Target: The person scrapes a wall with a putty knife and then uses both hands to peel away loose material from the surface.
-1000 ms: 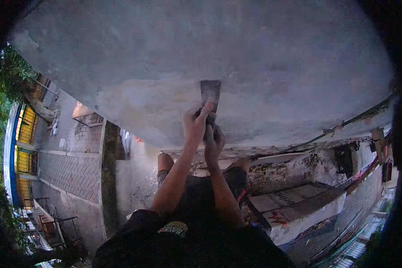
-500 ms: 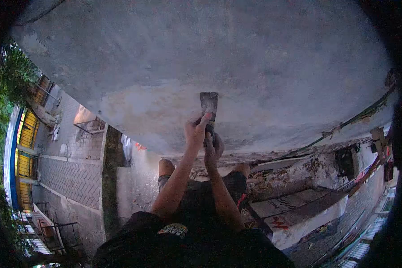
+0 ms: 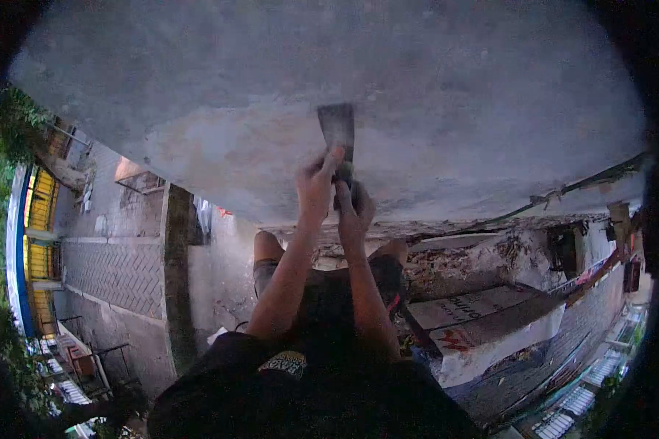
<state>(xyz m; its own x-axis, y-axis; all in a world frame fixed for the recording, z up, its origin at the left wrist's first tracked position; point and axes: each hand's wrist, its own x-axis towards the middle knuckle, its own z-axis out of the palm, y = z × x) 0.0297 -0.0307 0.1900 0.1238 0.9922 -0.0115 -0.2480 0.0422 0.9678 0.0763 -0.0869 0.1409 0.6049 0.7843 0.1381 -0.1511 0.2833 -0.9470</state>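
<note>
A putty knife (image 3: 337, 123) with a wide, dark flat blade points away from me, its blade against the grey plastered wall (image 3: 432, 95). My left hand (image 3: 316, 183) is closed round the lower blade and neck, with fingertips pressed on the metal. Lower down, my right hand (image 3: 354, 212) is wrapped round the handle, which the fingers partly hide. A paler, yellowish patch (image 3: 220, 139) spreads over the wall to the left of the blade.
A printed cardboard box (image 3: 483, 322) lies to the right of my legs. Rubble (image 3: 447, 269) lines the wall's base, and a dark cable (image 3: 542, 199) runs along it. On the left are a low wall edge (image 3: 176, 271), a paved lane (image 3: 113, 267) and a yellow gate (image 3: 42, 201).
Both hands and the putty knife have moved up along the wall, away from my body. The view has also shifted slightly.
</note>
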